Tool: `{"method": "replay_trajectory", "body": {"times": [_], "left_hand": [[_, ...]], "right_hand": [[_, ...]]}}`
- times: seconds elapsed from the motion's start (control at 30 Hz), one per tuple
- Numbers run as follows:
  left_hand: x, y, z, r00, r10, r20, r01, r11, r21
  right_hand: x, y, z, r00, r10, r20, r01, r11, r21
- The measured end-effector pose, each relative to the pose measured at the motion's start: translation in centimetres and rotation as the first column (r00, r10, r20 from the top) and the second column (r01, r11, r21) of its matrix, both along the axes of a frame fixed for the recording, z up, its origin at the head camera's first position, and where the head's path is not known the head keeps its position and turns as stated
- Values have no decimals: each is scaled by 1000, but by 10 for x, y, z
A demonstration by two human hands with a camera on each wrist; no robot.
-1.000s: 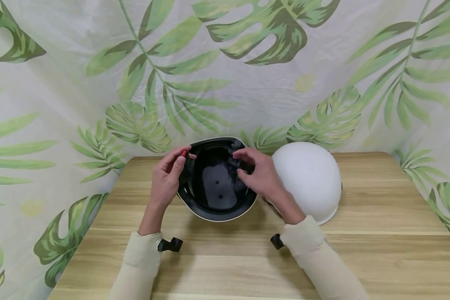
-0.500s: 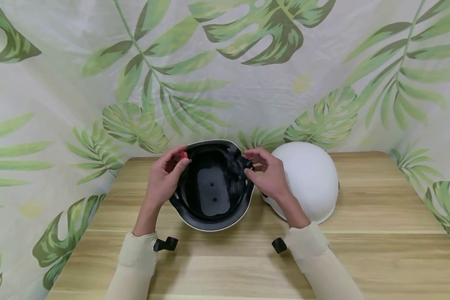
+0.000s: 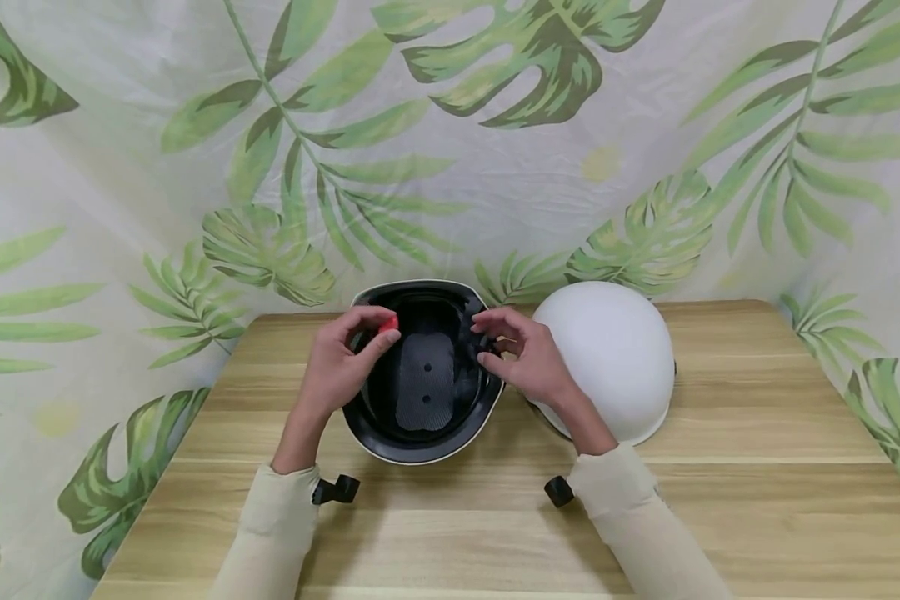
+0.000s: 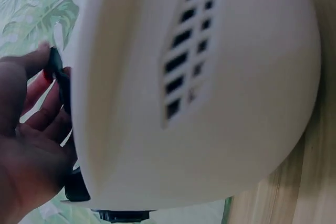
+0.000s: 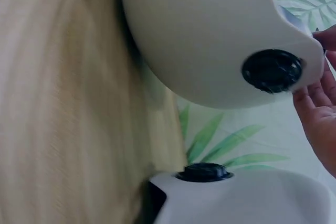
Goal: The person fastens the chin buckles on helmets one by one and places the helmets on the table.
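Observation:
A white helmet point(image 3: 412, 451) rests upside down on the table, its black padded inside facing up. At its left edge my left hand point(image 3: 335, 360) pinches a red buckle piece point(image 3: 390, 324) between thumb and fingers; the left wrist view shows a black strap end point(image 4: 54, 62) there too. My right hand point(image 3: 531, 354) holds the black chin strap point(image 3: 468, 333) at the right edge, with its clip partly hidden by the fingers. In the right wrist view, this hand's fingers point(image 5: 319, 95) are right at the rim, near a round black vent point(image 5: 273, 71).
A second white helmet point(image 3: 607, 358) sits dome up, close on the right, partly behind the right forearm. The wooden table point(image 3: 450, 542) ends at the back against a leaf-patterned cloth point(image 3: 405, 167). Black wrist camera mounts point(image 3: 337, 490) stick out from both sleeves.
The helmet has shifted slightly toward me and left. My left hand with the red buckle has moved inward over the opening; the right hand moved out to the edge, then a little back in.

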State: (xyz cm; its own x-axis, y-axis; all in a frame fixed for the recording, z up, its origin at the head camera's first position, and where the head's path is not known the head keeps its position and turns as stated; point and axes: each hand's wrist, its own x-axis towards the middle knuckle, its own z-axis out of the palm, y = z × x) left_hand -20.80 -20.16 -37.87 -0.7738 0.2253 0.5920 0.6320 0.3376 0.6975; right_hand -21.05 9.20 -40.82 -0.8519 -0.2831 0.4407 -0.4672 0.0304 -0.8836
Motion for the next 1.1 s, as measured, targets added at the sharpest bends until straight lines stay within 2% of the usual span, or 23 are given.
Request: {"method": "replay_trajectory", "body": {"times": [0.1, 0.2, 0.4, 0.53, 0.63, 0.8, 0.93, 1.1], "left_hand": [[0, -1, -2, 999, -19, -38, 16, 996, -91], [2, -2, -1, 998, -56, -35, 51, 991, -124], [4, 0, 2, 989, -145, -6, 144, 987, -66], [9, 4, 8, 984, -180, -12, 180, 983, -33], [12, 6, 12, 983, -183, -26, 182, 983, -25], [11, 7, 10, 987, -159, -27, 158, 987, -13], [8, 6, 8, 987, -158, -21, 158, 987, 4], [7, 6, 7, 978, -207, -17, 207, 978, 4]], "right_hand": [[1, -3, -5, 1000, -16, 5, 16, 1000, -26], [3, -5, -7, 1000, -22, 15, 23, 999, -40], [10, -7, -5, 999, 26, 43, -25, 1000, -14], [15, -9, -5, 996, 66, 65, -65, 998, -16], [18, -10, -4, 990, 106, 93, -104, 994, -30], [26, -15, -2, 978, 155, 141, -153, 988, -29], [29, -19, 0, 979, 145, 141, -143, 989, -22], [30, -22, 1, 987, 109, 116, -109, 994, -7]]}}
